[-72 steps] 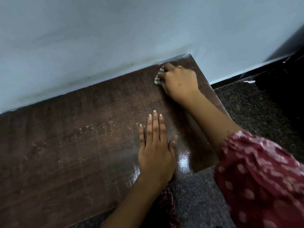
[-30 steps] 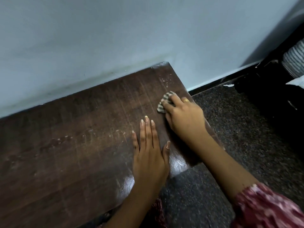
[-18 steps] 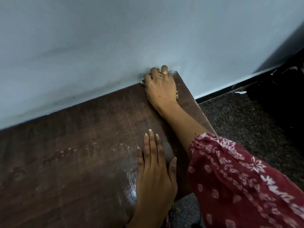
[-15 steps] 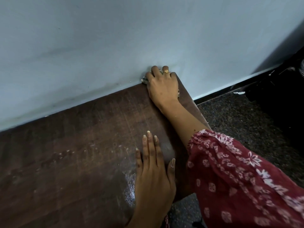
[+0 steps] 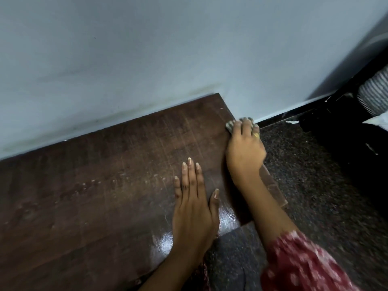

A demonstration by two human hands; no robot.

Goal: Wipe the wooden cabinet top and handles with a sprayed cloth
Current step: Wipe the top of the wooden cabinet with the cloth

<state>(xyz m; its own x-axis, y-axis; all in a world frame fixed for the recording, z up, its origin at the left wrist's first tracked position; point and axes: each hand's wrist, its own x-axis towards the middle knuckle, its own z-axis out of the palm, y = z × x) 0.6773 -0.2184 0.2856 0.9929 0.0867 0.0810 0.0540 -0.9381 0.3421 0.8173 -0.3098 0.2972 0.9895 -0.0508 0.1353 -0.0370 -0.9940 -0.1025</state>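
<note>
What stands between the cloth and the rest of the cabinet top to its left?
Only the left hand, lying flat on the cabinet top near its front edge. The cloth, under the right hand at the top's right edge, otherwise faces bare wood with pale smudges.

It looks like a room in a home: a dark wooden cabinet top [image 5: 105, 175] stands against a pale blue wall [image 5: 147, 49], on a speckled stone floor [image 5: 315, 175].
</note>
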